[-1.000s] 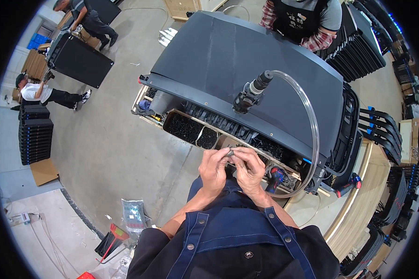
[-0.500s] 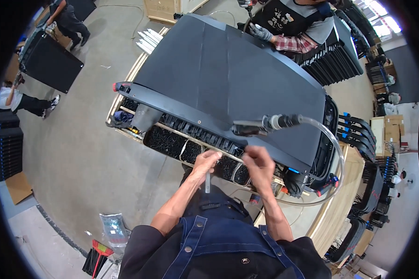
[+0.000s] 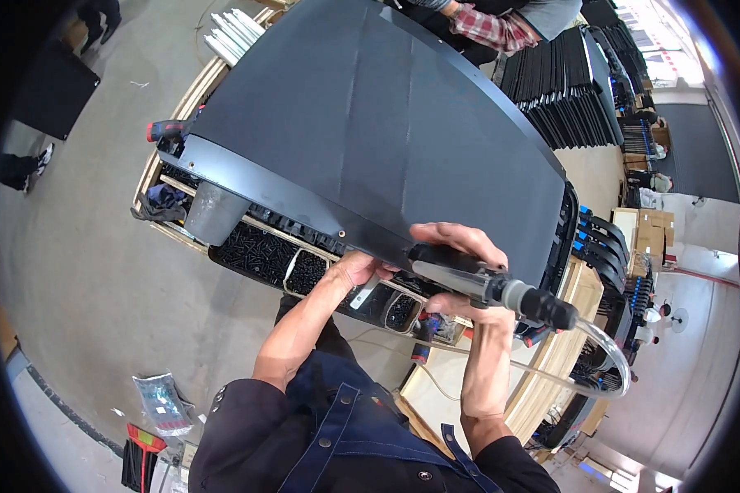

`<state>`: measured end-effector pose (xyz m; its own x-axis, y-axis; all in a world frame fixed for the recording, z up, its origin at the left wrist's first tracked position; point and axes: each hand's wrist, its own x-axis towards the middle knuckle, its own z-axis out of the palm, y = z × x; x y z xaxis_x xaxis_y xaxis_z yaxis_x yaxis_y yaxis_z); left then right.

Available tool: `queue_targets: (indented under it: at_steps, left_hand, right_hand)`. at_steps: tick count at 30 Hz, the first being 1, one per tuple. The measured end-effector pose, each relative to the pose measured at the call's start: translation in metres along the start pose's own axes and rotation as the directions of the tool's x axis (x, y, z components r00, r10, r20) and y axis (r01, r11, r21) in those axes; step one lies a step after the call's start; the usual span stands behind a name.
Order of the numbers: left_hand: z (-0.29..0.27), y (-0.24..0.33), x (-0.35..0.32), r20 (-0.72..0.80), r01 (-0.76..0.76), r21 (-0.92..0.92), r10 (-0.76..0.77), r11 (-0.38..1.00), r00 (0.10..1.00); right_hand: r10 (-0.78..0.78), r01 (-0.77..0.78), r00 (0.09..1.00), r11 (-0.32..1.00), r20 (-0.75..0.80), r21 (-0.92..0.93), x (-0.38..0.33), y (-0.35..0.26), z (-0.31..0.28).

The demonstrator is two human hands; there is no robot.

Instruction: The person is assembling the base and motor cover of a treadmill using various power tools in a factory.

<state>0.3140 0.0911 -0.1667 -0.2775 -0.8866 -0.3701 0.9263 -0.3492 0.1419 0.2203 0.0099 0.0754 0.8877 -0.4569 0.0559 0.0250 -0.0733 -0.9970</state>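
My right hand is wrapped around a black and clear-bodied air screwdriver, fingers on its far side and thumb on the near side. The tool lies low over the near edge of a large dark grey panel; its tip is hidden. At that same edge, my left hand is closed, its fingertips partly out of sight against the panel. A flat, light metal strip sticks out from that hand toward me. Just below are bins of black screws and small black parts.
A clear air hose loops off to the right. A grey cup stands left of the bins. Another red-and-black power tool hangs at the wooden bench's near side. Across the panel, a person's plaid sleeve shows beside stacked black panels.
My right hand has reached forward and taken hold of the air screwdriver, which has come lower and nearer. My left hand, with the strip, has moved up against the panel edge. The view has shifted.
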Motion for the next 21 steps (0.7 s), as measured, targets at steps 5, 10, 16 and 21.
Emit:
queue_targets:
  at_steps: [5,10,16,21]
  left_hand:
    - [-0.005,0.001,0.001,0.028,0.039,-0.014,-0.039,0.999,0.999]
    - [-0.018,-0.004,0.004,-0.124,-0.091,0.143,0.109,0.986,0.986]
    - [-0.023,-0.019,0.009,-0.107,-0.247,0.160,0.266,0.956,0.958]
    - [-0.010,-0.009,0.007,-0.141,-0.204,0.246,0.243,0.948,0.960]
  right_hand:
    - [-0.005,-0.003,0.996,0.996,-0.088,-0.087,-0.001,0.005,-0.029]
    - [-0.225,0.211,0.902,0.974,-0.369,-0.079,0.005,0.031,0.005]
    - [-0.232,0.218,0.917,0.973,-0.325,-0.079,0.004,0.034,0.015]
    - [-0.220,0.204,0.910,0.975,-0.352,-0.083,0.001,0.037,0.011]
